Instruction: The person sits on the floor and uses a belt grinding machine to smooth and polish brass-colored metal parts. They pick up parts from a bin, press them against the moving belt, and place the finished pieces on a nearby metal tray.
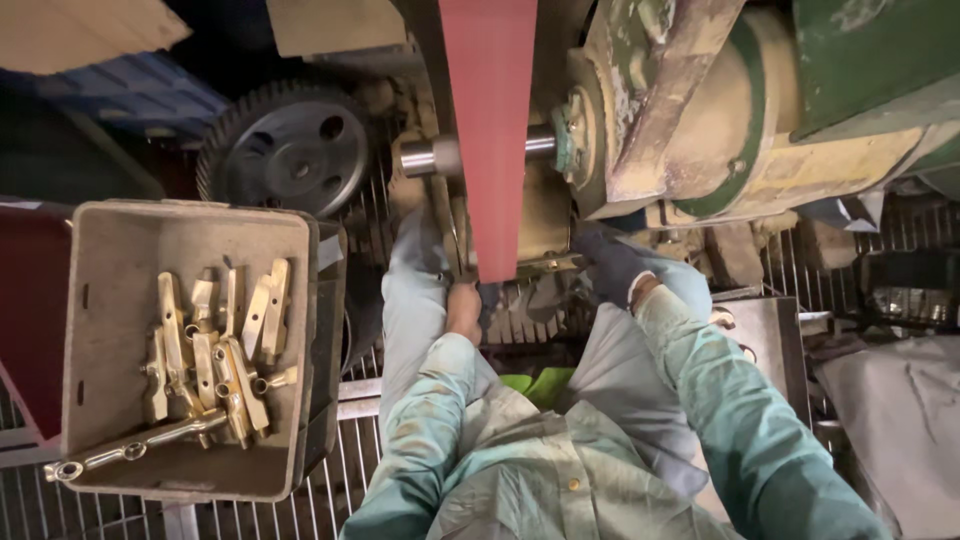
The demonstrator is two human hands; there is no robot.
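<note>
Brass first: at your far left a dusty grey plastic bin (110, 330) sits on the wire grating (350, 470), and in it lies a loose heap of yellow brass castings (215, 350). They are long, flat, lever-shaped pieces with round eyes at the ends. Most crowd the bin's right half; one longer piece (130, 450) lies slantwise across the near left corner, its ring end poking over the rim. The bin stands close by your left knee, likely so a piece can be picked without leaning.

Behind the bin's far right corner a dark toothed gear wheel (290, 150) stands upright, matte and greasy.

Centre: a red abrasive belt (490, 130) runs down from the top edge over a bright steel shaft (425, 157). Its face looks fine-grained and even in colour.

Your left hand (464, 305), bare, is raised to the belt's lower left edge. Your right hand (612, 268), in a dark blue glove, is at the lower right edge. The two sit apart, one on each side of the belt's lower end. A thin brass-coloured piece (545, 263) shows between them, just beneath the belt; I cannot tell how either hand closes on it, since the belt and the glove hide the fingers.

Right: a motor housing (800, 140), cream and green paint, chipped and caked with dust.
</note>
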